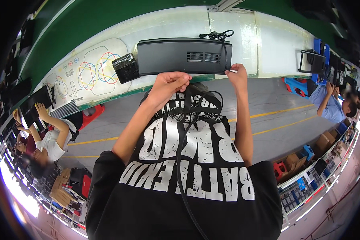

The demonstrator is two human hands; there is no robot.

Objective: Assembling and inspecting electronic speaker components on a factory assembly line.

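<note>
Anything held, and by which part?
Right hand at near right corner of long black casing, beside thin black cable; hold on either unclear. Left hand: nothing visibly held.

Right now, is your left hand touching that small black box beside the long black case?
Apart. The head view shows it: the small black box lies left of the left hand, with worktop visible between them.

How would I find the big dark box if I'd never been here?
Look for the long, white-topped work table. On it, just right of the small, glossy black block, lies a wide, dark-grey rectangular case. Unlike the block, it has two slotted vents side by side.
</note>
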